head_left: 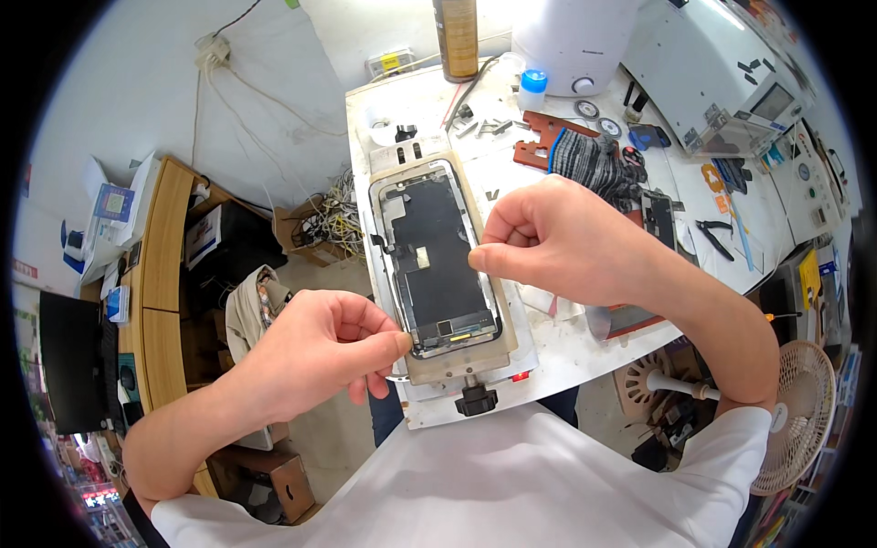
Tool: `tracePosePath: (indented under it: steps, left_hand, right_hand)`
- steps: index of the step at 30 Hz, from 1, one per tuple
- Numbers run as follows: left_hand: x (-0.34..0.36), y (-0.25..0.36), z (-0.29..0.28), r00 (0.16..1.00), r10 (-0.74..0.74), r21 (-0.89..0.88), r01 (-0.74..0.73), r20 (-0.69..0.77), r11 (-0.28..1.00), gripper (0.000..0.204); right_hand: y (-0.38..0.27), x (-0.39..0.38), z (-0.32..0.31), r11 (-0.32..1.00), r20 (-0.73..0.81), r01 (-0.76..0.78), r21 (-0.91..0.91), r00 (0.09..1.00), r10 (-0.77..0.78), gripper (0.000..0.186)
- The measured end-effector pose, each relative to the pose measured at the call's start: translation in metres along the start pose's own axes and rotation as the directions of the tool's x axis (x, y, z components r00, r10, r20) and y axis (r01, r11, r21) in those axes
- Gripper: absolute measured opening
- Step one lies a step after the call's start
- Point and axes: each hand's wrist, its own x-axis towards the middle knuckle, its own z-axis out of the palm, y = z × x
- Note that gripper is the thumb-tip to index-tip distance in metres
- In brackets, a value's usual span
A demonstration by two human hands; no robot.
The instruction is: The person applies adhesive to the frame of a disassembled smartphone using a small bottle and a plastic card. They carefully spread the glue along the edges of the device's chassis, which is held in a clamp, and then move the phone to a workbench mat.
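Observation:
A phone screen assembly [448, 260], its dark inner side up, lies in the middle in a beige holder [457, 367] with a black knob [476, 399] at the near end. A thin pale frame runs round the screen. At the screen's near left corner, my left hand [333, 342] has its thumb and forefinger closed on the edge. My right hand [571, 239] pinches at the right long edge, thumb against forefinger. Whatever either pinch holds is too small to make out.
Right of the holder lie a grey glove [589, 163], a brown-red plate [534, 142] and black pliers [715, 239]. A spray can [456, 41], a blue-capped bottle [533, 91] and a large white machine [717, 64] stand farther back. A fan [795, 420] is at the lower right.

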Motion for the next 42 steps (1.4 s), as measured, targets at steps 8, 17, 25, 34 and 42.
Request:
tracePosePath:
  steps: [8,17,25,34,42]
  left_hand:
    - [0.001,-0.002,-0.001,1.0,0.018,0.004,-0.018,0.001,1.0,0.018]
    - [-0.001,-0.004,-0.001,1.0,0.009,0.014,-0.009,0.026,1.0,0.018]
    - [-0.01,-0.005,0.005,0.998,0.063,0.031,-0.063,0.001,0.998,0.014]
    - [-0.008,-0.011,0.001,0.997,0.069,-0.039,-0.069,0.015,0.997,0.016]
    - [-0.008,-0.025,-0.011,0.995,0.086,-0.225,-0.072,0.051,0.972,0.017]
  right_hand:
    - [-0.003,-0.003,-0.001,1.0,0.002,-0.021,0.004,1.0,0.021,0.021]
    - [-0.004,-0.007,-0.001,1.0,0.05,0.008,0.015,0.999,-0.009,0.021]
    - [-0.003,-0.02,0.0,0.995,-0.025,0.06,0.078,0.998,-0.058,0.021]
    - [0.004,-0.013,0.01,0.988,-0.04,0.005,0.154,0.999,0.002,0.025]
    - [-0.013,-0.005,0.018,0.979,-0.081,0.069,0.192,0.995,-0.055,0.025]
